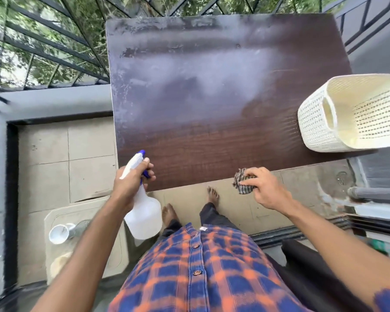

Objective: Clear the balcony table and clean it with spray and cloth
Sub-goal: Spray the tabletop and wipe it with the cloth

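Observation:
The dark brown wooden table (212, 143) fills the middle of the head view, with a pale misty film over its far and left parts. My left hand (131, 179) grips a white spray bottle (144, 217) with a blue nozzle, held at the table's near left corner and aimed over the top. My right hand (263, 188) is closed on a bunched grey striped cloth (243, 183) at the table's near edge.
A cream perforated basket (320, 127) sits on the table's right edge, empty as far as I can see. A beige stool with a white cup (60, 233) stands on the floor at lower left. Black railing (54, 52) runs behind and left. My bare feet stand under the near edge.

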